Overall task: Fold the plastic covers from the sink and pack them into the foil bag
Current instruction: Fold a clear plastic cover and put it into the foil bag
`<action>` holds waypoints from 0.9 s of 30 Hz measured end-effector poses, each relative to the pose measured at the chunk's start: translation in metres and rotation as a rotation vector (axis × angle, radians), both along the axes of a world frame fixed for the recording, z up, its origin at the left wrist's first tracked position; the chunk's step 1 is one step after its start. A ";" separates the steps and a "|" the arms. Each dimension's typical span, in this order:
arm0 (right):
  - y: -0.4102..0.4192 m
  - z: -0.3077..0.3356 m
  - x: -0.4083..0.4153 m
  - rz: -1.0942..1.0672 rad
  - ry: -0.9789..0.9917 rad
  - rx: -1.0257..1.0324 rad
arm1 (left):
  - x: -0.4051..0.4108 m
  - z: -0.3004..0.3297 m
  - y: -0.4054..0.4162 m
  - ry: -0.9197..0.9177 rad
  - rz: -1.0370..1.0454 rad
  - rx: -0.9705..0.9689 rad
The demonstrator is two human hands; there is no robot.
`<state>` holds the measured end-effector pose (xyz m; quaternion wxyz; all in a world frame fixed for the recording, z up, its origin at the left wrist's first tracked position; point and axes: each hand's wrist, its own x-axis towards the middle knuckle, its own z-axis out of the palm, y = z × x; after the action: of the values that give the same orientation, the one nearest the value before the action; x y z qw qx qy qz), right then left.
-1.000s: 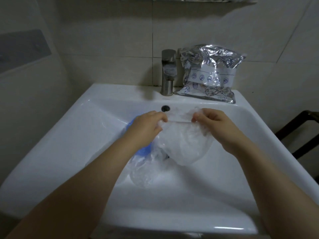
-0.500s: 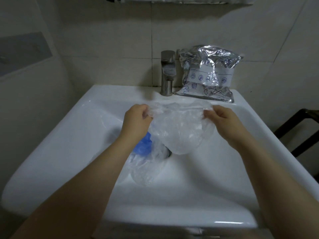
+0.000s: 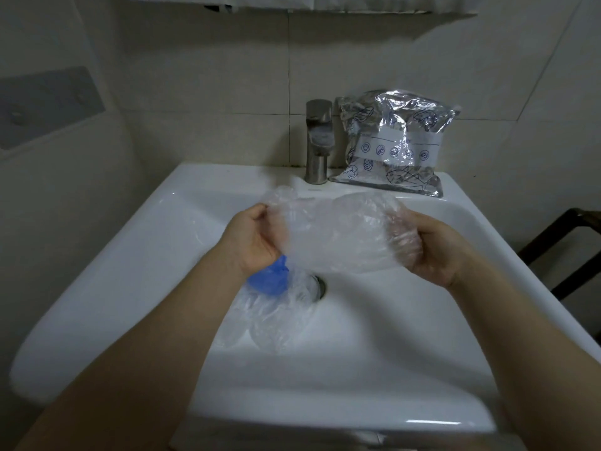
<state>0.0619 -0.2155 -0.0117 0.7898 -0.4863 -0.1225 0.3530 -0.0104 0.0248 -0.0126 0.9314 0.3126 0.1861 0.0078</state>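
A clear plastic cover is stretched wide above the white sink. My left hand pinches its left edge. My right hand grips its right edge, with the film wrapped over the fingers. Below, more clear covers lie crumpled in the basin beside the drain, and a blue cover shows under my left wrist. The silver foil bag leans against the tiled wall on the sink's back ledge, right of the tap.
A steel tap stands at the back centre of the sink. The drain is partly covered by plastic. A dark chair frame stands to the right of the sink. Tiled walls close in behind and on the left.
My hands have moved apart and slightly up, pulling the clear cover from a hanging bunch into a wide stretched shape. The covers in the basin have not moved.
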 end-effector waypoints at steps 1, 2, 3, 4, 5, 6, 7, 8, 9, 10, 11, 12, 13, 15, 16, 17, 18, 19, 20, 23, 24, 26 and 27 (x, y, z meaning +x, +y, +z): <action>0.000 -0.002 0.001 -0.027 -0.026 -0.067 | -0.002 0.003 -0.003 -0.046 -0.030 -0.002; 0.000 -0.004 0.002 -0.061 -0.079 -0.146 | -0.004 0.006 -0.005 -0.092 -0.057 0.011; 0.002 -0.004 0.001 -0.102 -0.135 -0.223 | -0.008 0.009 -0.009 -0.133 -0.084 0.040; 0.004 -0.007 0.001 -0.151 -0.195 -0.292 | -0.010 0.012 -0.011 -0.160 -0.106 0.082; 0.006 -0.010 0.003 -0.218 -0.259 -0.356 | -0.012 0.015 -0.015 -0.168 -0.125 0.124; 0.007 -0.014 0.004 -0.289 -0.347 -0.444 | -0.013 0.015 -0.015 -0.159 -0.130 0.156; 0.008 -0.016 0.005 -0.350 -0.453 -0.561 | -0.014 0.015 -0.017 -0.138 -0.130 0.186; 0.009 -0.017 0.003 -0.389 -0.541 -0.660 | -0.013 0.012 -0.017 -0.118 -0.128 0.234; 0.010 -0.018 0.004 -0.421 -0.582 -0.705 | -0.014 0.011 -0.019 -0.103 -0.132 0.287; 0.011 -0.017 0.002 -0.430 -0.558 -0.674 | -0.013 0.008 -0.020 -0.093 -0.133 0.329; 0.013 -0.016 0.000 -0.428 -0.477 -0.589 | -0.013 0.007 -0.022 -0.089 -0.129 0.347; 0.015 -0.014 -0.002 -0.416 -0.373 -0.478 | -0.012 0.006 -0.022 -0.091 -0.120 0.338; 0.018 -0.012 -0.004 -0.402 -0.273 -0.372 | -0.012 0.006 -0.023 -0.097 -0.118 0.313; 0.022 -0.008 -0.005 -0.384 -0.133 -0.230 | -0.012 0.010 -0.025 -0.139 -0.113 0.264; 0.023 -0.006 -0.006 -0.375 -0.093 -0.190 | -0.012 0.010 -0.024 -0.167 -0.104 0.245; 0.024 -0.003 -0.008 -0.359 -0.071 -0.179 | -0.012 0.011 -0.023 -0.187 -0.091 0.228; 0.023 0.000 -0.010 -0.331 -0.080 -0.192 | -0.011 0.010 -0.021 -0.199 -0.072 0.217; 0.022 0.002 -0.011 -0.306 -0.144 -0.241 | -0.011 0.011 -0.019 -0.207 -0.046 0.217; 0.021 0.003 -0.012 -0.288 -0.275 -0.337 | -0.010 0.012 -0.019 -0.220 -0.020 0.224; 0.019 -0.001 -0.012 -0.331 -0.840 -0.811 | -0.014 0.015 -0.022 -0.317 0.026 0.274; 0.020 -0.004 -0.009 -0.384 -0.973 -0.979 | -0.015 0.017 -0.025 -0.344 0.025 0.302; 0.021 -0.008 -0.007 -0.492 -1.008 -1.075 | -0.015 0.015 -0.029 -0.368 -0.010 0.368; 0.021 -0.008 -0.007 -0.533 -0.877 -0.965 | -0.016 0.016 -0.032 -0.377 -0.031 0.398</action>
<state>0.0551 -0.1945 -0.0202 0.4230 -0.8934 -0.1360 -0.0663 -0.0268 -0.0070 0.0036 0.8699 0.4853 -0.0004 0.0881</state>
